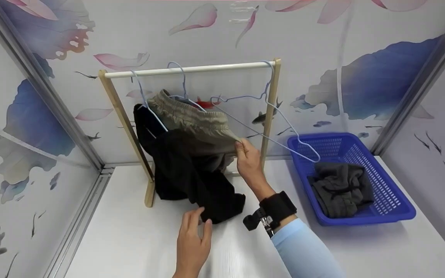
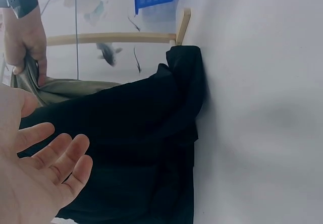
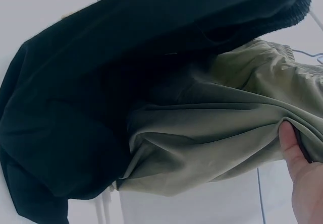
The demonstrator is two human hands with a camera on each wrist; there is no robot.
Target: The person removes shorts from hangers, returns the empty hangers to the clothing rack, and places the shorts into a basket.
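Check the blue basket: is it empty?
No: a dark grey garment lies crumpled inside the blue basket.

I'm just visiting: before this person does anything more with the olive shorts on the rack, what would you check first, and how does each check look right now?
1. Right hand grips the olive shorts at the waistband: ok.
2. Left hand free, fingers relaxed beside the black garment: ok.
3. Shorts seated on their hanger: cannot tell, cloth hides it.
4. Black garment clear of the shorts: not ok, it overlaps them.
5. Empty hanger on the rail: ok, but tilted over the blue basket.
6. Rack upright: ok.
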